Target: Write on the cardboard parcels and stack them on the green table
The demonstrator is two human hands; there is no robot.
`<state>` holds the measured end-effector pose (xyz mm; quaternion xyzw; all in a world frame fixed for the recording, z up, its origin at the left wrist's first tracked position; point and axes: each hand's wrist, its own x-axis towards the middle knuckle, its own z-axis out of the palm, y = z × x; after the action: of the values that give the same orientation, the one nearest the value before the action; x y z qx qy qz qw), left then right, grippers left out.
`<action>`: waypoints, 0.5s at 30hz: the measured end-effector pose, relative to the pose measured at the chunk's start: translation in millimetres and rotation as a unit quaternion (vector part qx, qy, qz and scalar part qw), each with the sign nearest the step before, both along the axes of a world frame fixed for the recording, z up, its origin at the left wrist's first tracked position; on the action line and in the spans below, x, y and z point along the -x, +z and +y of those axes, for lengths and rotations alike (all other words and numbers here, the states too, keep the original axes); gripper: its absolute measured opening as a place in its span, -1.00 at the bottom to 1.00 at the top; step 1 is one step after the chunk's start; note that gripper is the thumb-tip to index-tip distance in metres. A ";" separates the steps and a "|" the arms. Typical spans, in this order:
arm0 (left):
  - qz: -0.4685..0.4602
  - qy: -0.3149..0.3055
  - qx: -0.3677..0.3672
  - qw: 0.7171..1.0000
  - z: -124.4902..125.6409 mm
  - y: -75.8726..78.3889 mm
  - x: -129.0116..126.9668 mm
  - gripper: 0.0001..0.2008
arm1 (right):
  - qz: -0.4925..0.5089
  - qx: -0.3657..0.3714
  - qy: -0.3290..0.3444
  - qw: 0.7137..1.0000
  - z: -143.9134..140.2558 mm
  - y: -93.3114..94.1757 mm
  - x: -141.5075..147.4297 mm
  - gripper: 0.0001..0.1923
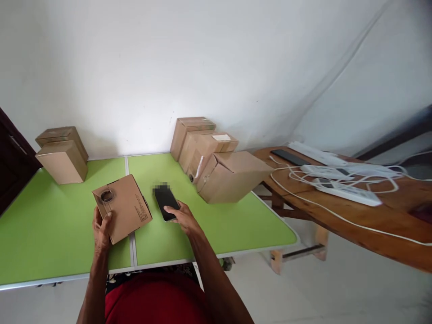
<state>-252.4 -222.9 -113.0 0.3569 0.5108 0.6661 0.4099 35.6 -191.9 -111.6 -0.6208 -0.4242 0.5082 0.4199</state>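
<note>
My left hand (102, 227) grips the lower left edge of a small cardboard box (126, 207), thumb on top and fingers at the side. On the box's upper face sits a dark ring that looks like a roll of tape (106, 195), and small print shows at its right edge. A black smartphone (165, 201) is in my right hand (182, 216), its dark face up and the thumb lying across it. The phone is just right of the box, above the green folding table (162, 247). Part of the phone's top end is blurred out.
Two cardboard boxes (62, 162) stand at the table's back left. Several more boxes (232, 175) are grouped at the back right, one overhanging the edge. On the right, a wooden table (303, 202) holds white power strips (347, 191) and tangled white cables. A white wall runs behind.
</note>
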 end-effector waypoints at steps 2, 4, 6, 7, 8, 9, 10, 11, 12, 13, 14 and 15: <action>0.001 -0.002 0.001 1.000 0.1 -1.9 1.1 -0.25 | 0.082 -0.023 0.005 0.996 -9.4 6.0 -5.3 -0.52; 0.003 -0.004 0.002 1.000 0.9 -3.3 2.1 -0.24 | 0.202 -0.055 0.025 0.978 -18.7 16.9 -4.8 -0.40; 0.011 -0.007 0.000 1.000 1.8 -3.7 3.0 -0.24 | 0.323 -0.080 0.072 0.940 -26.6 31.0 5.0 -0.34; 0.017 -0.008 -0.001 1.000 2.2 -3.5 3.3 -0.25 | 0.367 -0.086 0.104 0.921 -29.8 38.2 13.6 -0.33; 0.023 -0.010 -0.004 1.000 2.4 -3.0 3.6 -0.26 | 0.393 -0.087 0.136 0.905 -32.6 45.0 24.5 -0.33; 0.031 -0.011 -0.007 0.999 2.5 -2.6 4.1 -0.28 | 0.414 -0.086 0.167 0.891 -34.8 50.9 37.3 -0.34; 0.039 -0.012 -0.010 0.999 2.4 -2.3 4.7 -0.30 | 0.430 -0.084 0.196 0.877 -36.6 55.8 51.3 -0.34; 0.047 -0.012 -0.015 0.999 2.4 -2.5 5.7 -0.33 | 0.444 -0.081 0.223 0.864 -37.9 59.5 65.9 -0.32; 0.055 -0.012 -0.020 0.998 2.3 -3.3 7.1 -0.34 | 0.454 -0.078 0.248 0.852 -38.7 62.0 80.5 -0.31; 0.063 -0.010 -0.026 0.998 2.3 -4.8 8.9 -0.35 | 0.461 -0.074 0.269 0.843 -39.0 63.5 94.4 -0.29; 0.072 -0.009 -0.031 0.997 2.2 -7.0 11.3 -0.34 | 0.465 -0.070 0.284 0.835 -38.9 64.1 107.0 -0.27; 0.080 -0.008 -0.036 0.996 2.1 -10.0 14.1 -0.33 | 0.467 -0.066 0.294 0.831 -38.3 64.0 118.1 -0.26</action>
<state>-266.5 -220.8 -122.9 0.4273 0.5150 0.6500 0.3601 -82.5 -230.2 -47.6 -0.1264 -0.3726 0.8079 0.4388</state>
